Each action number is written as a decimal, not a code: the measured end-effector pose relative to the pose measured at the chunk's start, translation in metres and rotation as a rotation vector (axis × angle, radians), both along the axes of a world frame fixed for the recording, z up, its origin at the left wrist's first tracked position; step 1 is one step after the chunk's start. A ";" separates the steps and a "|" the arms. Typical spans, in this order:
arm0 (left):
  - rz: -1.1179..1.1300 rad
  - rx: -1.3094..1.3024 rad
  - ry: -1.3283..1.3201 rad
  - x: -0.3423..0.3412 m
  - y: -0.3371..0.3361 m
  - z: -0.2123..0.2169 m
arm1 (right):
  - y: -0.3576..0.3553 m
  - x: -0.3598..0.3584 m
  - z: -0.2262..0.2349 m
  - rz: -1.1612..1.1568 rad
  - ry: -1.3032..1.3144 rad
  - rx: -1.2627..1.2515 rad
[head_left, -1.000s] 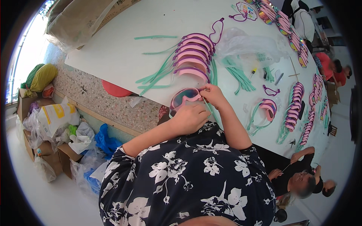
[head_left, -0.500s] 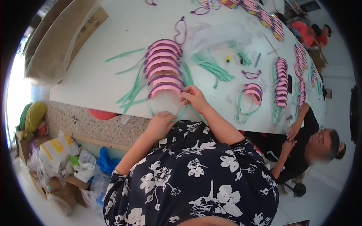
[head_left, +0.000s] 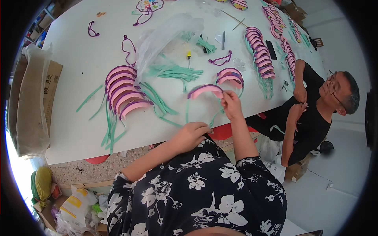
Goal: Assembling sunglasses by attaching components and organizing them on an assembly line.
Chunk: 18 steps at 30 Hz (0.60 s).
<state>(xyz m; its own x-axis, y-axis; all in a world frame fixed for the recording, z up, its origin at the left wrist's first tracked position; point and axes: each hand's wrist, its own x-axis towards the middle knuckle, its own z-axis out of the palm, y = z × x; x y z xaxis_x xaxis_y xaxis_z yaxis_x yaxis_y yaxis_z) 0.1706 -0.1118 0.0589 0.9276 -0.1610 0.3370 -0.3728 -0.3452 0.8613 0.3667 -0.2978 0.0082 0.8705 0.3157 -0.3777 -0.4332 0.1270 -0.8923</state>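
My right hand (head_left: 232,105) pinches the right end of a curved pink goggle mask (head_left: 205,91) with a purple rim, held at the table's near edge. A mint-green strap (head_left: 187,110) hangs from the mask's left end, and more strap runs down from its right end. My left hand (head_left: 191,137) is closed at the table edge, its fingertips on the lower part of that strap. To the left lies a nested row of similar pink masks (head_left: 125,91) with straps trailing on both sides. Just beyond my right hand sits another pink mask (head_left: 230,78).
Loose green straps (head_left: 173,72), a clear plastic bag (head_left: 161,39), a yellow-tipped tool (head_left: 188,55) and purple frames (head_left: 220,59) lie on the white table (head_left: 75,129). A cardboard box (head_left: 51,94) stands at left. A co-worker (head_left: 311,110) sits at right beside stacked masks (head_left: 260,51).
My right hand has carried one mask away from the near end of the row, to the right. My left hand has followed with the strap. The view has turned rightward.
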 end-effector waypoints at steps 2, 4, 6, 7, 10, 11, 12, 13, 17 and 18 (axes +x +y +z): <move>-0.100 0.064 -0.071 0.027 -0.025 -0.016 | -0.037 0.014 -0.001 -0.138 -0.058 -0.024; -0.175 0.119 -0.112 0.046 -0.046 -0.031 | -0.069 0.025 -0.012 -0.254 -0.080 -0.041; -0.225 0.169 -0.124 0.060 -0.060 -0.042 | -0.088 0.036 -0.027 -0.335 -0.081 -0.058; -0.211 0.184 -0.136 0.064 -0.062 -0.046 | -0.096 0.041 -0.035 -0.357 -0.072 -0.070; -0.166 0.209 -0.141 0.070 -0.064 -0.048 | -0.102 0.054 -0.051 -0.371 -0.061 -0.119; -0.145 0.209 -0.119 0.068 -0.057 -0.044 | -0.099 0.060 -0.056 -0.363 -0.059 -0.133; -0.126 0.206 -0.098 0.063 -0.049 -0.042 | -0.094 0.064 -0.056 -0.353 -0.096 -0.221; -0.099 0.208 -0.021 0.058 -0.041 -0.042 | -0.089 0.069 -0.055 -0.339 -0.133 -0.308; 0.106 0.150 0.195 0.014 0.008 -0.040 | -0.092 0.090 -0.076 -0.231 -0.598 -0.802; 0.186 0.117 0.228 -0.001 0.021 -0.039 | -0.088 0.092 -0.074 -0.222 -0.651 -0.920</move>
<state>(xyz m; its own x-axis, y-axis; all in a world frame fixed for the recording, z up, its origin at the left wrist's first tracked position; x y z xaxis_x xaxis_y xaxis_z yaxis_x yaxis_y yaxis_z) 0.1694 -0.0910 0.0196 0.9943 -0.0071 0.1060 -0.0958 -0.4909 0.8660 0.4589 -0.3859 -0.0656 0.9873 -0.0318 0.1559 0.0942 -0.6731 -0.7335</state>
